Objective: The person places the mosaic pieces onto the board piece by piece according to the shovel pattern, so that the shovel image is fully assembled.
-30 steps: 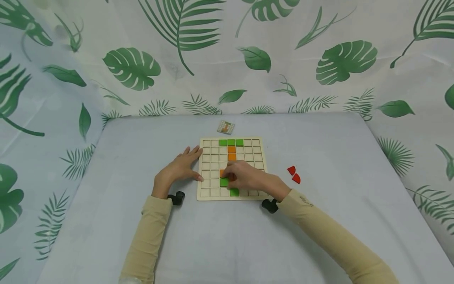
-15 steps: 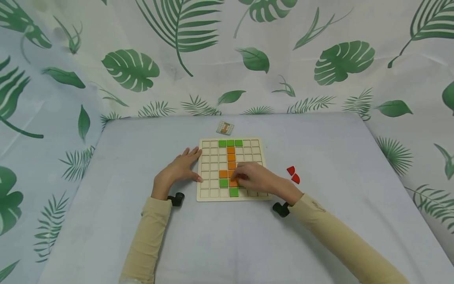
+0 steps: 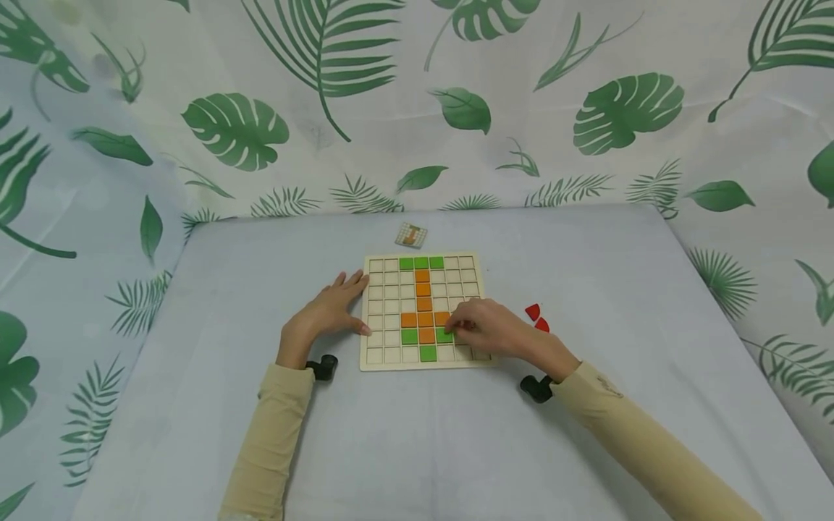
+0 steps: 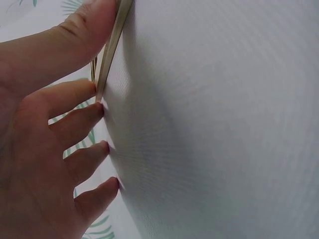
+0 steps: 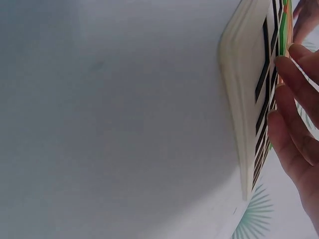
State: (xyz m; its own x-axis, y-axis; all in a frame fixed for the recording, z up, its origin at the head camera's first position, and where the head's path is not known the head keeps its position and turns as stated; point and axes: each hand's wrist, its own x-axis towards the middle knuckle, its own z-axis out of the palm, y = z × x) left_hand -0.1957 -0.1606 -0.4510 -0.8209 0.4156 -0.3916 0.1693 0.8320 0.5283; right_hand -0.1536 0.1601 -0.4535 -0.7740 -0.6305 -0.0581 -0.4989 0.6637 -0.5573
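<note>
A pale wooden grid board (image 3: 384,365) lies on the table, with green and orange square tiles in a cross-like pattern on it. My left hand (image 3: 324,312) rests at its left edge, fingers spread; in the left wrist view the thumb and index fingertip touch the board's edge. My right hand (image 3: 490,325) is over the board's right half. Its fingertips touch or hover at a green tile (image 3: 443,336) and an orange tile (image 3: 441,319), partly covering them. In the right wrist view, the fingers (image 5: 294,79) are lightly bent over the board, and no piece shows between them.
Two red rounded wedge pieces (image 3: 532,312) lie right of the board, the nearer partly behind my right wrist. A small pattern card (image 3: 411,234) lies beyond the board's far edge. Leaf-printed cloth (image 3: 365,145) rises behind the table.
My right hand has moved right across the board, uncovering orange tiles in the middle column and a green tile beside it. My left hand has stayed at the board's edge.
</note>
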